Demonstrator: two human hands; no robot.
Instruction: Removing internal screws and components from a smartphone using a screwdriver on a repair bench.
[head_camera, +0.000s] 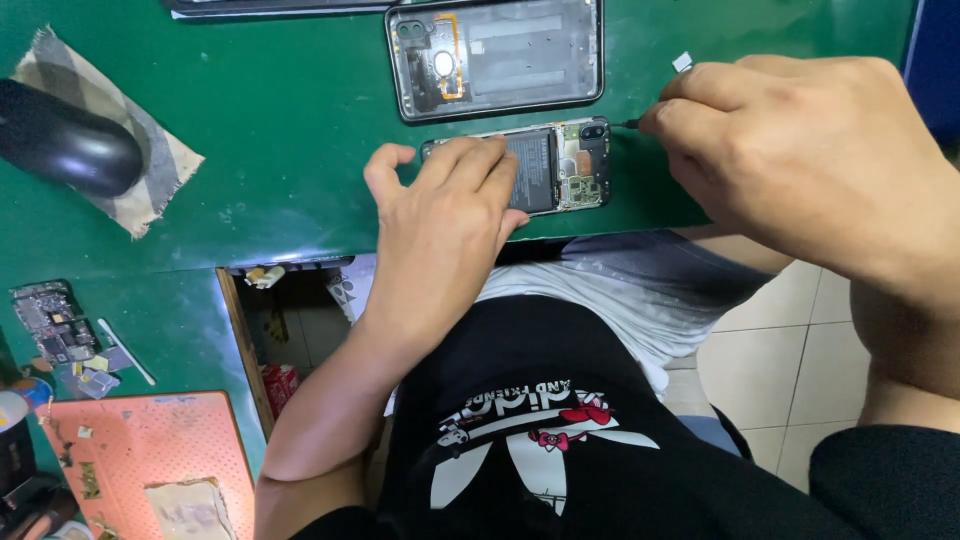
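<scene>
An opened phone (560, 170) lies near the front edge of the green table (290, 120), its battery and circuit board exposed. My left hand (440, 225) rests flat on it, fingers covering its left part. My right hand (790, 150) pinches a thin dark tool (628, 124) whose tip points at the phone's top right corner by the camera. The tool's handle is hidden inside my fist.
The phone's removed back cover (495, 55) lies just beyond it. A black mouse (65, 150) sits on a checked cloth (150, 150) at left. A small circuit board (50, 320), loose parts and an orange mat (150, 450) lie at lower left.
</scene>
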